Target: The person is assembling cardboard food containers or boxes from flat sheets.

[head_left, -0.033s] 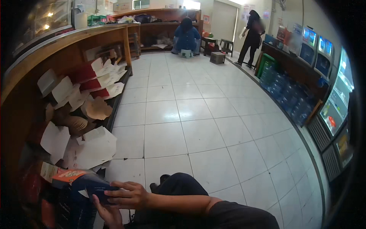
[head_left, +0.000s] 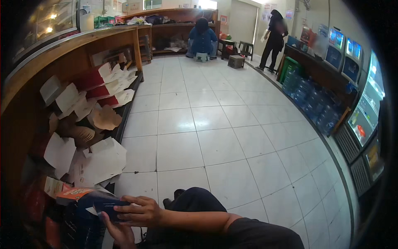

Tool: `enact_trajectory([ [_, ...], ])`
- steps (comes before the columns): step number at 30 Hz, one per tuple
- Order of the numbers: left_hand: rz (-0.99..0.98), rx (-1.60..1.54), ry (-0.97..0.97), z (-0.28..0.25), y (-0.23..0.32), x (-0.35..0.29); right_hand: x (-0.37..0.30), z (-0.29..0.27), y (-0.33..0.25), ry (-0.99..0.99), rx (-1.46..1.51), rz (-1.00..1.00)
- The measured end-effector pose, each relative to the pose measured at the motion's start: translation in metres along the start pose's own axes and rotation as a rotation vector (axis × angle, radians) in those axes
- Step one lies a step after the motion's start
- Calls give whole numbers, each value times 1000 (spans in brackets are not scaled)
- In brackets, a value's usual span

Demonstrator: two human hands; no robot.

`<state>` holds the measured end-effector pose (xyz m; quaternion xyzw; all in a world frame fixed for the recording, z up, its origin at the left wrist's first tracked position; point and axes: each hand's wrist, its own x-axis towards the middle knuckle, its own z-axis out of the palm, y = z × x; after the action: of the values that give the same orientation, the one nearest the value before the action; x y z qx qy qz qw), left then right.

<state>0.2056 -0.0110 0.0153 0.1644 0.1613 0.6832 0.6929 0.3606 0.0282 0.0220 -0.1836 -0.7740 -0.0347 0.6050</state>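
Note:
At the lower left, a small dark blue cardboard piece (head_left: 108, 208) with fine pale print is between my hands. My right hand (head_left: 141, 211) reaches across from the right, its fingers closed over the piece's right end. From below, my left hand (head_left: 119, 233) grips the near edge, with its thumb up against the face. Just behind and left stands a larger dark blue box (head_left: 81, 220) with an orange top (head_left: 75, 193). Whether the held piece is part of that box, I cannot tell.
On a low shelf at left lie several white and red folded cartons (head_left: 97, 159) and brown paper pieces (head_left: 105, 118). White floor tiles (head_left: 224, 145) stretch ahead. One person (head_left: 202, 39) sits far off; another (head_left: 273, 41) stands. Water bottles (head_left: 309, 99) and a glass-door fridge (head_left: 367, 108) line the right.

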Motion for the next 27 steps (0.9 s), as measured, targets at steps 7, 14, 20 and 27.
enact_trajectory([
  [7, 150, 232, 103, -11, -9, 0, 7, 5, -2, 44, 114, 213],
  [14, 347, 526, 545, -6, 17, -2, 11, -19, 10, -179, 616, 244],
  [20, 120, 1138, -12, 8, 15, -18, 14, -30, 42, -331, 209, 247],
  [27, 391, 550, 106, 10, 8, -11, 31, -51, 34, -293, 617, 155],
])
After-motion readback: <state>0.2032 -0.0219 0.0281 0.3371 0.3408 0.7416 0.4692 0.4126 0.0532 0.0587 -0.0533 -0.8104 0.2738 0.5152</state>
